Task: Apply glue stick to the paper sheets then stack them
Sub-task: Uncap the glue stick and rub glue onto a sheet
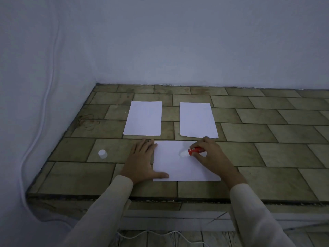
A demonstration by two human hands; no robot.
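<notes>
Three white paper sheets lie on a tiled surface. The near sheet [179, 168] is in front of me. My left hand [142, 162] lies flat with fingers spread on its left edge, pinning it. My right hand [209, 155] holds a red glue stick [195, 151] with its white tip pressed on the near sheet's upper middle. Farther back lie the left sheet [143, 118] and the right sheet [197, 120], side by side and apart.
The glue stick's white cap [102, 154] stands on the tiles left of my left hand. The tiled surface [267, 132] ends at a front edge [178, 198]. White walls close the back and left. A white cable [44, 104] runs down the left wall.
</notes>
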